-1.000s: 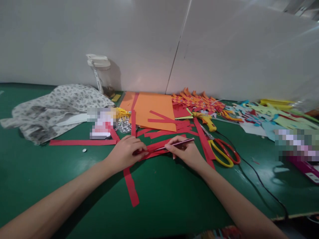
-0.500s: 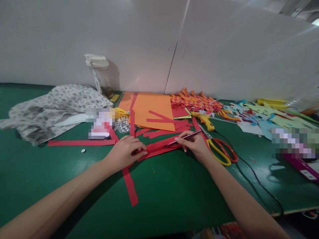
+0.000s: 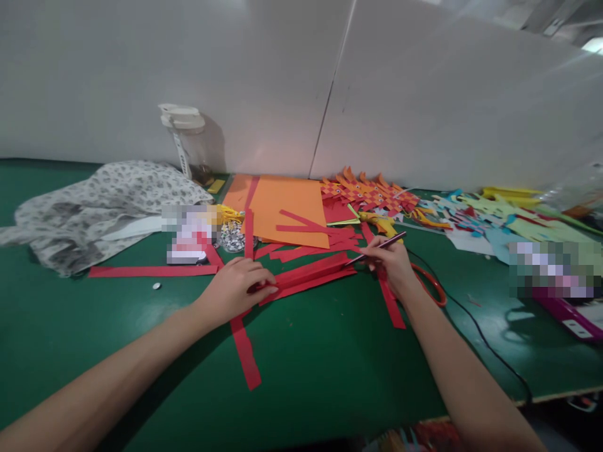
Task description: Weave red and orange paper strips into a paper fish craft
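A folded red paper strip (image 3: pixel 311 276) lies slanted on the green table, with a raised crease along its length. At its left end, my left hand (image 3: pixel 238 282) is closed, its fingers pinching or pressing the paper. My right hand (image 3: pixel 393 267) grips a slim dark pen (image 3: pixel 384 243), whose tip touches or hovers just over the strip's right end. Another red strip (image 3: pixel 247 358) extends toward me from beneath my left hand. One more red strip (image 3: pixel 392 301) passes under my right hand. Red-handled scissors (image 3: pixel 436 289) are partly hidden behind my right wrist.
Orange paper sheets (image 3: pixel 287 207) lie at the back, beside a woven red-orange paper piece (image 3: pixel 367 188). A yellow glue gun (image 3: pixel 379 223) trails a black cord. Paper scraps (image 3: pixel 471 216) pile up at right. A patterned cloth (image 3: pixel 108 201) and a lidded bottle (image 3: pixel 183 138) are at left.
My right hand has moved right along the strip with the pen, baring more of its right end. My left hand has stayed in place.
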### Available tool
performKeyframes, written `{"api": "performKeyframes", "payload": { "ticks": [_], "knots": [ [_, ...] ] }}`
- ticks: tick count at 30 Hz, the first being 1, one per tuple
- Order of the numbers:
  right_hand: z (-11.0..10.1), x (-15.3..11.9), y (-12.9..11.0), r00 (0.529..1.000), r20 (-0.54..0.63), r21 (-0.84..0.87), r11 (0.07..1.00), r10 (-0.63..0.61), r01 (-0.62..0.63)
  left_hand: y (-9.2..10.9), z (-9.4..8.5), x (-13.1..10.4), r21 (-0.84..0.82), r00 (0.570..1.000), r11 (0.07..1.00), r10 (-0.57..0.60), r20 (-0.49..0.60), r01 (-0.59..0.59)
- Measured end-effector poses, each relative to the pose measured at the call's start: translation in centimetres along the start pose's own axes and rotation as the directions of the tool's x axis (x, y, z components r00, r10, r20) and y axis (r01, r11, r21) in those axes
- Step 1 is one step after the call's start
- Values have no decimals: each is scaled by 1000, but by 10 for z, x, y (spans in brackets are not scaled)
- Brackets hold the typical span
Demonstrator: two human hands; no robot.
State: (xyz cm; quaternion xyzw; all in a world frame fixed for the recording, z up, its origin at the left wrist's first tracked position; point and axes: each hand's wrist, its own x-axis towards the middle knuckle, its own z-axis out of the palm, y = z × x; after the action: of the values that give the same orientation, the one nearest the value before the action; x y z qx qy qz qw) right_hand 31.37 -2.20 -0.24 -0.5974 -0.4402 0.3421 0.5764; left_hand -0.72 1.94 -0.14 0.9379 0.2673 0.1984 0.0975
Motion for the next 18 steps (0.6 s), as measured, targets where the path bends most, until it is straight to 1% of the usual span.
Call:
{"api": "performKeyframes", "payload": {
  "ticks": [4, 8, 10, 11, 12, 13, 14, 16, 18],
  "knots": [
    [-9, 3, -3, 991, -126, -6, 999, -38, 38, 0, 0, 0, 1, 1000, 1000, 10, -14, -10],
    [-12, 1, -5, 954, -271, 16, 991, -126, 136, 0, -1, 0, -3, 1000, 1000, -5, 1, 5],
    [-6, -4, -8, 948, -280, 56, 984, -149, 171, 1, -1, 0, -11, 1000, 1000, -7, 5, 7],
    [-1, -8, -9, 958, -248, 83, 982, -145, 170, 1, -1, 0, -13, 1000, 1000, -7, 4, 7],
    [5, -12, -11, 975, -183, 107, 983, -128, 149, 2, -1, 0, -15, 1000, 1000, -8, 3, 8],
    [13, -17, -13, 991, -91, 120, 987, -99, 110, 2, -1, 0, -15, 1000, 1000, -9, 3, 9],
    [21, -22, -15, 997, 9, 117, 991, -72, 71, 2, -1, 0, -13, 1000, 1000, -11, 1, 11],
    [37, -31, -18, 980, 186, 77, 996, -67, 53, 2, -1, 0, -8, 1000, 1000, -9, -1, 9],
    [49, -39, -20, 949, 311, 28, 998, -59, 53, 1, -1, 0, -5, 1000, 1000, -5, 2, 5]
  ]
}}
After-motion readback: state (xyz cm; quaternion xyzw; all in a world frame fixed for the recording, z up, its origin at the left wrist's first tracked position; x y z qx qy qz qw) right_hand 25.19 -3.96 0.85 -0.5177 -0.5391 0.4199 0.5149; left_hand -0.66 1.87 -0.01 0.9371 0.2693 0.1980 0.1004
